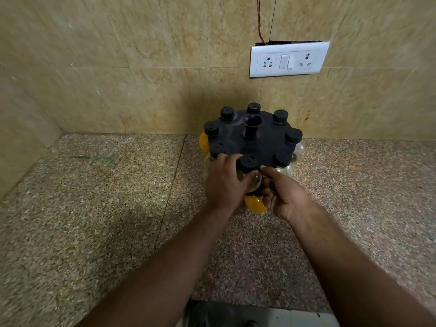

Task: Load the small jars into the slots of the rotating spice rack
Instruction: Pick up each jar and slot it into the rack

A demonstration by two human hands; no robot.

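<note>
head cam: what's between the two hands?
A clear jar with a black cap at the near edge of the spice rack, gripped by left hand and right hand; a yellow-filled jar shows below it. Head view.

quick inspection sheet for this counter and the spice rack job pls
surface: speckled stone counter
job's things: black spice rack stands near the wall, with capped jars round its top ring; front jar at the near slot; yellow jar on the lower level
clutter: nothing seen
hands: left hand and right hand both curl round the front jar
cables: thin reddish wire runs up the wall from behind the socket plate
surroundings: beige tiled wall behind and to the left
</note>
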